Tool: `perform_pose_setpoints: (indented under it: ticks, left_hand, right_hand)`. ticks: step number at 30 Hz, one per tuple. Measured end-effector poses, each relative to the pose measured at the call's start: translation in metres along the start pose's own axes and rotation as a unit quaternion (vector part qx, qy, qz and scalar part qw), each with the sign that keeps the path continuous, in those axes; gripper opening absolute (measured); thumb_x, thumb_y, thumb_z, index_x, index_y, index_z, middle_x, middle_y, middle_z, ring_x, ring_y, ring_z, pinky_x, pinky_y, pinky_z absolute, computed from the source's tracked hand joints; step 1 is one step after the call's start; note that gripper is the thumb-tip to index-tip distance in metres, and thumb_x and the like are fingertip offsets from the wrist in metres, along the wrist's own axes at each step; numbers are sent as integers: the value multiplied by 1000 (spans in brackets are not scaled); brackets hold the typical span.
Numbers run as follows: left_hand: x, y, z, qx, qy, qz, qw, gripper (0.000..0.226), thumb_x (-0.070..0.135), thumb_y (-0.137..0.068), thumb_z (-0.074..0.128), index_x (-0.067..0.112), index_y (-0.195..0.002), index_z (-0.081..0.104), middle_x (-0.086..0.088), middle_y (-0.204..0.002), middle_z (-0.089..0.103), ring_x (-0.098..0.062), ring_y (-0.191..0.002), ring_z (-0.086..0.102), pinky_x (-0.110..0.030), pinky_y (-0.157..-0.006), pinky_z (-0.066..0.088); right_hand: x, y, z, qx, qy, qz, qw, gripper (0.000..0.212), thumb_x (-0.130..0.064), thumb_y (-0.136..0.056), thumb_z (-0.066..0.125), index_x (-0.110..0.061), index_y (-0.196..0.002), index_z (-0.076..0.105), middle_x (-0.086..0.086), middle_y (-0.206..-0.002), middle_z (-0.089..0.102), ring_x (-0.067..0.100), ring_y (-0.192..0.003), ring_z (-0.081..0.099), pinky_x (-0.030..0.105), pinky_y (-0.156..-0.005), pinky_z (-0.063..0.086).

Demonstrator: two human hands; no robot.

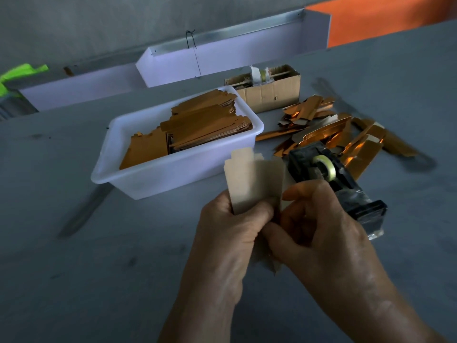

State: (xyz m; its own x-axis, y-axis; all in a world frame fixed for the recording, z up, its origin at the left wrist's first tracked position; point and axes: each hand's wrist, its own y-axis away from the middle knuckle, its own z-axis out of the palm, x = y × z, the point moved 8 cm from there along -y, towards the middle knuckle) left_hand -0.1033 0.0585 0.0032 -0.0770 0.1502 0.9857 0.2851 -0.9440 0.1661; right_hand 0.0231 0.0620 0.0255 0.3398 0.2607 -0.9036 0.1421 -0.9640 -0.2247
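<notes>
I hold a flat, pale cardboard box blank (pixel 252 179) upright above the grey table, its plain inner side toward me. My left hand (pixel 227 238) grips its left panel, thumb pressed across the lower edge. My right hand (pixel 321 231) pinches the right panel, fingers curled behind it. The blank's lower end sticks out below my hands and is partly hidden. A black tape dispenser (pixel 343 186) with a roll of clear tape stands just behind my right hand.
A white plastic tub (pixel 158 177) holds stacked gold flat blanks (pixel 207 125). Folded shiny gold boxes (pixel 329 134) lie heaped at the right. A brown carton (pixel 269 95) stands behind them. White troughs (pixel 222 58) line the table's far edge.
</notes>
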Motion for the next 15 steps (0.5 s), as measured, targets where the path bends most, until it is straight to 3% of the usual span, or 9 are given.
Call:
perform_pose_setpoints:
  ticks: [3,6,10,15]
  left_hand:
    - [0,-3,-5,6,-25,-4,1000,29,21,-63,85,16,-90,75,-6,-80,76,-26,-81,73,-47,-79,58]
    - [3,-2,-8,15,-28,-4,999,37,29,-58,82,16,-93,75,-3,-83,77,-25,-86,72,-50,-89,54]
    - [2,1,-9,21,-35,-4,999,20,20,-69,84,15,-87,77,-3,-79,77,-24,-81,73,-46,-85,57]
    - [3,2,-9,42,-36,0,998,10,18,-71,80,16,-81,77,-3,-74,76,-22,-73,73,-42,-75,60]
  right_hand:
    - [6,-1,-4,-21,-13,24,999,16,-38,-67,61,-31,-81,57,-6,-70,63,9,-57,58,15,-50,45]
    - [11,-3,-11,-13,-7,36,999,10,-37,-72,55,-30,-75,61,-6,-68,63,8,-61,57,16,-50,46]
    - [9,-3,-10,-7,24,29,999,20,-43,-69,59,-27,-78,63,-3,-70,65,11,-64,58,26,-56,49]
    - [3,0,-10,33,76,-26,996,13,-32,-71,65,-20,-77,62,-1,-67,62,13,-68,55,24,-61,45]
